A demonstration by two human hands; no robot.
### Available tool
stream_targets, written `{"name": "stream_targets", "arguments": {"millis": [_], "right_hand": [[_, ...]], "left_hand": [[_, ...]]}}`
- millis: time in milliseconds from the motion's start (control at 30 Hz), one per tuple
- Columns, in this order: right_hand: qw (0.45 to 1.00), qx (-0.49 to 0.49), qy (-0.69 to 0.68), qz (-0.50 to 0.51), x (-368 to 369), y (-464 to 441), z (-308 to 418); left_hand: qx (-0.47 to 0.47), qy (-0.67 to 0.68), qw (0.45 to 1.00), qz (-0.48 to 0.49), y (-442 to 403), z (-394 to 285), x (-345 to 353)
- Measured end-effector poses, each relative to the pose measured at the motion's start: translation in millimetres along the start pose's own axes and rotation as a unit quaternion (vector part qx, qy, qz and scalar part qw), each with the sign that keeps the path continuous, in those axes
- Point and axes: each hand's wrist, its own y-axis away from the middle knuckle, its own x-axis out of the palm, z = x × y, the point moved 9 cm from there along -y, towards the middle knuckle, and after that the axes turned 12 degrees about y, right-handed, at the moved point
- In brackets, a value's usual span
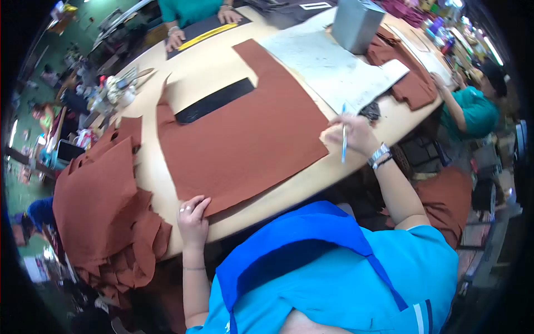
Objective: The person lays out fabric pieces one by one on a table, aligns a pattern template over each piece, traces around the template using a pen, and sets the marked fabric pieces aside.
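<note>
Brown sheet [250, 145]: flat on the table before you, a notch in its far side, its near edge close to the table's.
Left hand [193, 216]: at the sheet's near left corner, fingers bent and close together on it; you can't tell how firmly they press.
Right hand [356, 135]: by the sheet's right corner, fingers closed around a pen [344, 136].
Table [194, 67]: pale, its edge curved (the lens bends everything); a black piece [217, 101] shows in the notch, a white sheet [320, 64] lies beyond, under a metal box [356, 26].
Left side: a brown heap [103, 195] spills over the edge.
Far side: a co-worker's hands [176, 39] rest by a yellow strip [208, 37].
Right side: a person in teal [473, 108] reaches to the table.
Room: green floor [29, 136], cluttered benches and people at left.
</note>
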Motion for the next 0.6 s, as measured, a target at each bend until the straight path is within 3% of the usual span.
{"name": "stream_targets", "arguments": {"millis": [33, 100, 133, 200, 233, 300, 333, 367, 433, 500, 533, 567, 600], "right_hand": [[0.997, 0.052, 0.049, -0.042, -19.1, -0.5, -21.7], [0.954, 0.247, 0.154, -0.078, -42.0, 3.6, -100.0], [0.934, 0.322, 0.138, -0.07, -54.9, 8.8, -111.5], [0.914, 0.376, 0.133, -0.077, -55.9, 7.8, -169.4], [0.919, 0.356, 0.144, -0.093, -42.6, 3.6, -220.1], [0.921, 0.376, 0.079, -0.057, -27.0, -6.8, -247.5], [0.907, 0.402, 0.111, -0.051, -32.2, -8.8, -244.7], [0.907, 0.4, 0.061, -0.121, -28.9, -12.7, -265.0], [0.866, 0.437, -0.18, -0.166, -27.1, -10.9, -266.8], [0.763, 0.331, -0.476, -0.287, -33.4, -29.1, -240.4], [0.718, 0.354, -0.519, -0.3, -39.7, -30.6, -203.7], [0.707, 0.353, -0.54, -0.289, -37.6, -41.1, -183.7], [0.756, 0.362, -0.492, -0.237, -28.9, -51.4, -187.3]], "left_hand": [[-0.012, -0.001, 1.0, -0.008, 4.9, -1.0, -0.8], [-0.005, -0.006, 1.0, -0.012, 7.6, -8.9, -3.1], [-0.005, -0.013, 1.0, -0.018, 10.0, -10.9, -5.8], [0.001, -0.027, 0.999, -0.025, 12.1, -11.6, -7.6], [0.001, -0.037, 0.999, -0.03, 13.4, -10.7, -8.8], [-0.013, -0.06, 0.997, -0.037, 17.3, -9.4, -12.1], [-0.016, -0.074, 0.996, -0.043, 17.2, -13.0, -14.0], [-0.019, -0.086, 0.995, -0.048, 17.2, -16.5, -15.8], [-0.005, -0.073, 0.996, -0.053, 20.7, -22.4, -17.4], [0.001, -0.054, 0.998, -0.045, 26.8, -20.8, -12.1], [-0.004, -0.055, 0.997, -0.049, 27.1, -20.3, -12.8], [-0.01, -0.054, 0.998, -0.044, 28.0, -18.3, -12.5], [-0.015, -0.053, 0.998, -0.039, 28.3, -16.4, -12.0]]}}
